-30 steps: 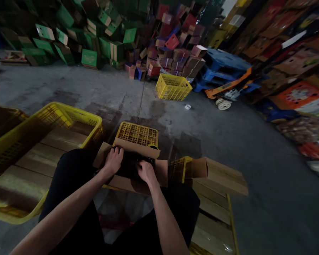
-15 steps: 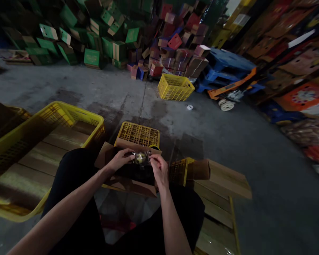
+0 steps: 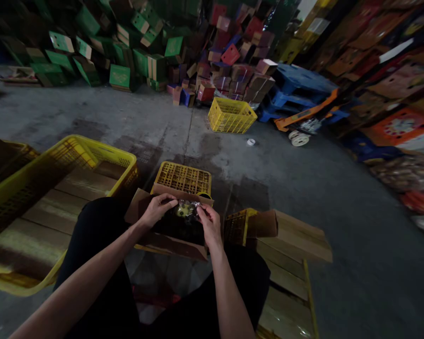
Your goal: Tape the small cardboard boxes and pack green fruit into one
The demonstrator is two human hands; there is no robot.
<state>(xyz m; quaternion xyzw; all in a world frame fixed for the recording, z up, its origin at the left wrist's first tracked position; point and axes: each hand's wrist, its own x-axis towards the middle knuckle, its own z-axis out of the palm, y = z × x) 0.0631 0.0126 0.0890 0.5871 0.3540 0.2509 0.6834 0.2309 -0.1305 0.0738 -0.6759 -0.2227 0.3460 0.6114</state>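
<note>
An open cardboard box (image 3: pixel 169 242) rests between my knees, dark inside. My left hand (image 3: pixel 157 209) and my right hand (image 3: pixel 207 226) are both closed on a small yellowish item in a clear crinkled wrapper (image 3: pixel 184 208), held just above the box. The left fingers pinch its left end and the right fingers its right end. A small yellow crate (image 3: pixel 183 178) stands right behind the box.
A large yellow crate (image 3: pixel 67 155) lined with cardboard sits at my left. Flat cardboard (image 3: pixel 297 240) and another yellow crate (image 3: pixel 237 225) lie at my right. Farther off on the concrete floor stand a yellow basket (image 3: pixel 230 115), piled green and red boxes (image 3: pixel 155 61), and blue pallets (image 3: pixel 297 84).
Both hands came up out of the box with a wrapped item. It now sits a little lower between them than half a second ago.
</note>
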